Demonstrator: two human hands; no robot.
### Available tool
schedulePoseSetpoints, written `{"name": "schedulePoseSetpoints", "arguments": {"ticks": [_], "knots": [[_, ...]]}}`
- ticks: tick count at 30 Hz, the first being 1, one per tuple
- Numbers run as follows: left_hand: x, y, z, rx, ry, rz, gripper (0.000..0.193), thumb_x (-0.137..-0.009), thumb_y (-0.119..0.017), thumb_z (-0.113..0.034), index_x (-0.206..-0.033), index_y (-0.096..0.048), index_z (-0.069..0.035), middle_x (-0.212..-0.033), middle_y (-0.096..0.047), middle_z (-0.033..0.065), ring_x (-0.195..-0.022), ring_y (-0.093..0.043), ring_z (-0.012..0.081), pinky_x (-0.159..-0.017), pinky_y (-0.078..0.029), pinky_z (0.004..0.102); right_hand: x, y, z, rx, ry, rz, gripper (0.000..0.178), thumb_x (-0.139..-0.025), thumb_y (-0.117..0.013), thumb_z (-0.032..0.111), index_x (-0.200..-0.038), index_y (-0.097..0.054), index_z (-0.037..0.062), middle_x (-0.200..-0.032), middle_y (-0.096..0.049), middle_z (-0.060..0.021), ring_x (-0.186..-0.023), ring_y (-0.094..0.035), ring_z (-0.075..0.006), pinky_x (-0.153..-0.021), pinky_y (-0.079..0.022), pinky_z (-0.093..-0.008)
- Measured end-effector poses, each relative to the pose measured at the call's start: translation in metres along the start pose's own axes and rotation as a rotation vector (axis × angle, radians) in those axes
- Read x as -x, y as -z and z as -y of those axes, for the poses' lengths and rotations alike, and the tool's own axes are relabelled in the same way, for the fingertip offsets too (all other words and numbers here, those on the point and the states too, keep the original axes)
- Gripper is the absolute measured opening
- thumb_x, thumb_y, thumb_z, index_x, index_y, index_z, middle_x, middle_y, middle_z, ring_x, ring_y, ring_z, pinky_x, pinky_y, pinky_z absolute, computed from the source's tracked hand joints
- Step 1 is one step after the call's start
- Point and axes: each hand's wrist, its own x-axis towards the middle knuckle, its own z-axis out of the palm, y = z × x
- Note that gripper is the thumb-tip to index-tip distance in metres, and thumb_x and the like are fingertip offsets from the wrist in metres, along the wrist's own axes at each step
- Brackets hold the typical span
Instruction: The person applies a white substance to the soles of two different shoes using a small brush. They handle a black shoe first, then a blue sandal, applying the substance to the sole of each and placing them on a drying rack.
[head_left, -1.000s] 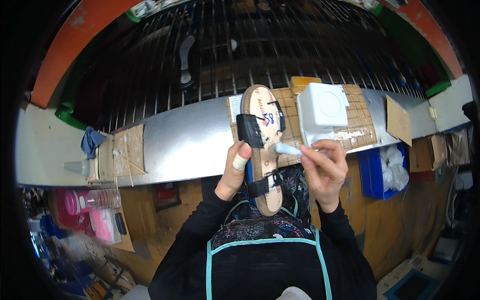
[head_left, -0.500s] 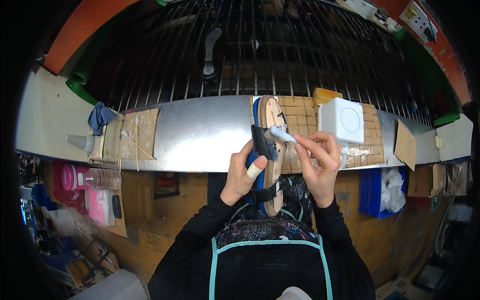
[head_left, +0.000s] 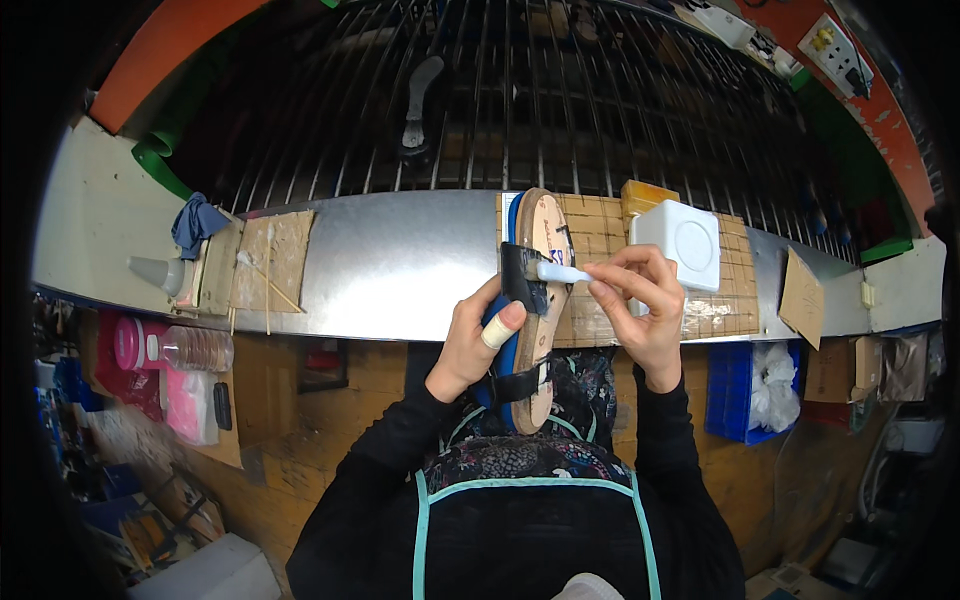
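Observation:
My left hand (head_left: 470, 345), its thumb wrapped in pale tape, is closed on the side of an unfinished sandal (head_left: 541, 345). The sandal is held lengthwise away from me; its tan insole faces up and right, with black straps (head_left: 518, 385) folded around it and a blue form beneath. Between the thumb and fingers of my right hand (head_left: 645, 315) is a small brush (head_left: 563, 273) with a pale handle. Its tip lies at the wide black strap (head_left: 520, 272), apparently touching it. Close behind the right hand stands a white square tub (head_left: 690, 240).
Gridded cardboard (head_left: 590, 225) covers part of the metal bench (head_left: 400, 260), with a yellow block (head_left: 648, 197) at its far edge. Beyond runs a rack of metal rods (head_left: 440, 150) carrying a dark sole-shaped piece (head_left: 420, 95). Sticks lie on a board (head_left: 270, 255) at left. A blue crate (head_left: 727, 395) sits lower right.
The brush has turned flatter, and its tip has shifted slightly left and down on the strap. Both hands keep their holds; the whole view has shifted a little.

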Motion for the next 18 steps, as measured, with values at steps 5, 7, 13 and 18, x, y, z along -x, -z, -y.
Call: {"name": "schedulePoseSetpoints", "arguments": {"ticks": [5, 7, 13, 18], "knots": [[-0.004, -0.001, -0.003, 0.059, 0.015, 0.038, 0.068, -0.093, -0.052, -0.055, -0.122, -0.056, 0.006, -0.106, -0.066, 0.0155, -0.098, -0.061, 0.019, -0.087, -0.047, 0.0307, 0.009, 0.002, -0.001, -0.003, -0.03, -0.024, 0.022, -0.073, -0.077, 0.011, -0.095, -0.077, 0.0151, -0.086, -0.062, 0.0005, -0.072, -0.052, -0.0126, -0.075, -0.032, -0.0288], [-0.005, -0.001, -0.004, 0.077, 0.037, 0.046, 0.067, -0.094, -0.049, -0.055, -0.121, -0.056, 0.006, -0.105, -0.065, 0.014, -0.097, -0.06, 0.0179, -0.086, -0.047, 0.0304, 0.012, 0.006, 0.001, 0.045, 0.005, -0.02, 0.022, -0.073, -0.077, 0.011, -0.095, -0.077, 0.0156, -0.086, -0.062, 0.0007, -0.074, -0.052, -0.0129, -0.075, -0.032, -0.0289], [-0.009, -0.004, -0.004, 0.22, 0.258, 0.134, 0.073, -0.095, -0.04, -0.063, -0.127, -0.052, 0.002, -0.113, -0.062, 0.0128, -0.097, -0.063, 0.0152, -0.081, -0.052, 0.0288, 0.019, 0.011, -0.003, -0.204, -0.056, -0.032, 0.019, -0.076, -0.075, 0.008, -0.095, -0.077, 0.012, -0.089, -0.062, -0.0025, -0.07, -0.053, -0.0116, -0.068, -0.036, -0.0291], [-0.01, -0.018, 0.003, 0.411, 0.241, 0.087, 0.076, -0.096, -0.032, -0.064, -0.139, -0.04, -0.001, -0.124, -0.059, 0.0151, -0.105, -0.064, 0.0188, -0.087, -0.056, 0.0303, 0.034, -0.009, -0.004, -0.1, -0.27, -0.199, 0.016, -0.08, -0.073, 0.007, -0.096, -0.075, 0.007, -0.089, -0.06, -0.0037, -0.066, -0.051, -0.011, -0.064, -0.04, -0.0248]]}}
